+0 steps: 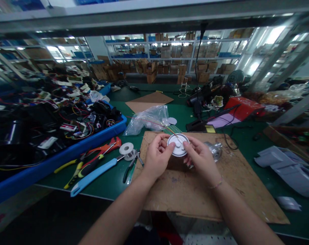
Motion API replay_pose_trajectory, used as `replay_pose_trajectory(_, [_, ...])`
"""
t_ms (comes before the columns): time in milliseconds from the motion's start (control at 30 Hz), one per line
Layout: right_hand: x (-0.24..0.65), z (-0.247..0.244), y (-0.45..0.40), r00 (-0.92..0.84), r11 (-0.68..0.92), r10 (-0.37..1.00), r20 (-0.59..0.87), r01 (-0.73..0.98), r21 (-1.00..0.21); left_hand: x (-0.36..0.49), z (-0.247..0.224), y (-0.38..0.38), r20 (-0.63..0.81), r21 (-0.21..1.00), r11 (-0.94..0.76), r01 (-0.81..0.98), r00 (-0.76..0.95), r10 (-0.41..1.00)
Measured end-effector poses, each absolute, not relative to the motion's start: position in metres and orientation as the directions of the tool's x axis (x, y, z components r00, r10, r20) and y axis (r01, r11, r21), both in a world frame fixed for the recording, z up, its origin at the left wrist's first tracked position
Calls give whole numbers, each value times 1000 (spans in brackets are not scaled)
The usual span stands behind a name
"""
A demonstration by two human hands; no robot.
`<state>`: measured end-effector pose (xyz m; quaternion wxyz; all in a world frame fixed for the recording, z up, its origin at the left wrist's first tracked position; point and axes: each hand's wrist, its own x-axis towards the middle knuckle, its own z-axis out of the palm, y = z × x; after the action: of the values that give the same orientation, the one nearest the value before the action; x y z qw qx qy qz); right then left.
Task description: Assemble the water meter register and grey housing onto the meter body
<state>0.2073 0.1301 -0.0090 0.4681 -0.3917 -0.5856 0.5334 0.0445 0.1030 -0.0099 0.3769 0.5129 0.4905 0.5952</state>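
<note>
Two hands shared one thing: your left hand (pixel 158 154) and right hand (pixel 200 157) had their fingers clamped on a white round part (pixel 178 145), thumbs on its near face and other fingers around its rim, presumably to hold it steady with that face turned toward you. The part was above a brown board (pixel 185 199), toward its far edge; the board probably lay there to spare the green desk (pixel 99 187). Thin coloured wires (pixel 174 133) ran from the part away from you, over a clear plastic bag (pixel 153 115), which likely left your thumbs free of them. A clear rounded piece (pixel 217 151) lay on the board, partly hidden behind your right hand. To your left, a spool (pixel 129 154), small cutters (pixel 127 171) and a blue-handled tool (pixel 94 176) lay between the board's middle and a blue bin (pixel 29 176), perhaps for easy reach
</note>
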Motion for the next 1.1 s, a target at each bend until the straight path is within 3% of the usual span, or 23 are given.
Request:
replay_pose_trajectory(200, [206,-6,125,-320,49,946,56,-29,-998,41,-13,105,222,974,-226,-1,-197,955])
replay_pose_trajectory(633, [203,-10,120,-262,113,960,98,44,-993,48,-9,100,260,963,-269,0,-266,928])
replay_pose_trajectory(867, [205,-14,123,-251,270,939,234,117,-956,42,-10,107,263,963,-267,24,-278,924])
replay_pose_trajectory(1100, [205,-9,126,-385,73,918,93,-67,-995,40,-7,103,337,941,-315,125,-255,906])
